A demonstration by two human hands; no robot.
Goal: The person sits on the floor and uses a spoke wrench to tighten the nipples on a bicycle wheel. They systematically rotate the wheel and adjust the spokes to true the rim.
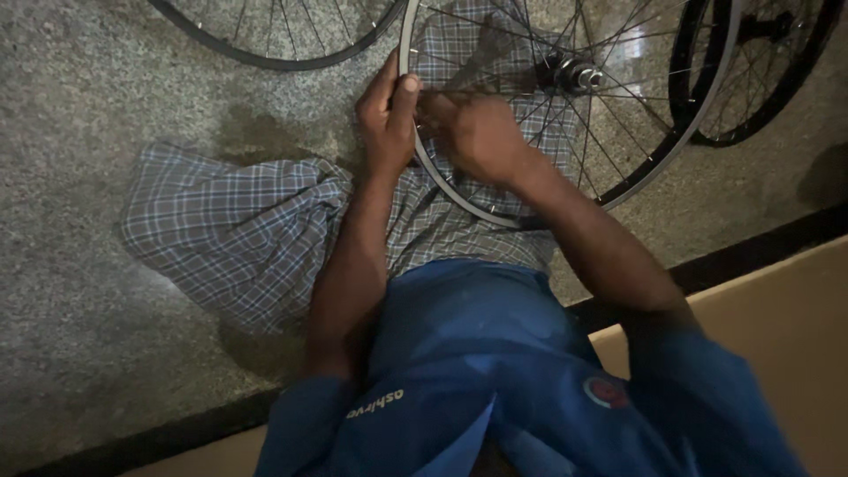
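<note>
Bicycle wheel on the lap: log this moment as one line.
left hand: grips wheel rim | right hand: at spokes, inside rim | hub: untouched | seat: speckled floor, checked cloth

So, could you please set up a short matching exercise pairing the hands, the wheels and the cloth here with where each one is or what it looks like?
Things:
1. left hand
2. right hand
3. wheel hub
4. checked cloth
5. second wheel

Descriptions:
a. blue-grey, spread on the speckled floor
b. inside the silver rim, among the spokes
c. lying apart at the top left
d. gripping the silver rim from outside, thumb on the edge
e. shiny metal at the centre of the spokes

Pairs: 1-d, 2-b, 3-e, 4-a, 5-c
</note>
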